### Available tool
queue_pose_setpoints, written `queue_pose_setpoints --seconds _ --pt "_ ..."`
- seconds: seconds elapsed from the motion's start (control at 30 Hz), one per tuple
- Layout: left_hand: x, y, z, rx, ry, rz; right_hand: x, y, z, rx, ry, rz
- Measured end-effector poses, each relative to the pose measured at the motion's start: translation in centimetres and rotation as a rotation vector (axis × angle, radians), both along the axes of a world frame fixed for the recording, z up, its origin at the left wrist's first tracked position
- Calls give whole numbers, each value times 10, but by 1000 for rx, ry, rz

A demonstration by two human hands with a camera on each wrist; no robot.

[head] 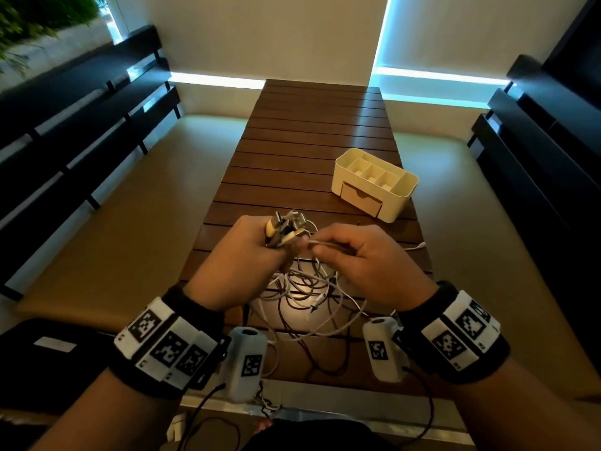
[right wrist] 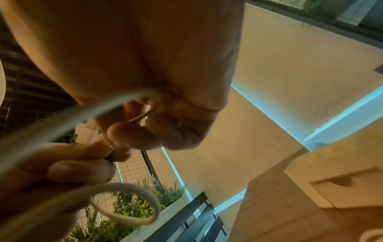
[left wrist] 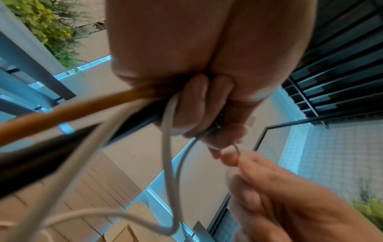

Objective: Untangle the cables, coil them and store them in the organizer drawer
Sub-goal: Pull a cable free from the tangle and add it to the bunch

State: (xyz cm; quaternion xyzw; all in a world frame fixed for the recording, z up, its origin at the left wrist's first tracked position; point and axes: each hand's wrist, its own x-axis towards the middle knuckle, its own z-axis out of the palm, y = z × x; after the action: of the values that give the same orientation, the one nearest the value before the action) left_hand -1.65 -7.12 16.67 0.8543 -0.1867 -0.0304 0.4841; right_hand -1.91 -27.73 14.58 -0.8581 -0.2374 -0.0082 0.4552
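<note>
Left hand (head: 247, 245) is clenched around a bundle of cables (head: 302, 288), metal plugs (head: 286, 224) fanning up and away past the knuckles. Right hand (head: 364, 258) pinches one thin white cable (head: 328, 245), stretched sideways between the fingertips. Loose loops dangle below onto the slatted wooden table (head: 309, 151). Cream plastic organizer (head: 374, 183) sits beyond the right fingers, drawer (head: 359, 198) closed.

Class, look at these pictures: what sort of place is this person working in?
Probably a balcony or terrace seating nook: a slatted wooden table, dark slatted benches along both sides, and leafy plants beyond.
</note>
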Motion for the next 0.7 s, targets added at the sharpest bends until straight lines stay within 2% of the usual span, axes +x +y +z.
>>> queue_pose_setpoints --seconds 0.1,0.23,0.4,0.57,0.7 --pt "0 9 -2 -73 101 90 -15 -5 -10 74 57 -101" --pt "-8 12 -18 -49 226 69 -37 -9 -25 -29 215 -99" --pt "-11 13 -44 -67 223 190 -54 -21 -53 -348 398 45" --pt "-5 24 -51 -327 320 289 -80 -31 -68 -726 786 322" --pt "-5 23 -50 -486 397 306 -88 -38 -59 -816 918 258"
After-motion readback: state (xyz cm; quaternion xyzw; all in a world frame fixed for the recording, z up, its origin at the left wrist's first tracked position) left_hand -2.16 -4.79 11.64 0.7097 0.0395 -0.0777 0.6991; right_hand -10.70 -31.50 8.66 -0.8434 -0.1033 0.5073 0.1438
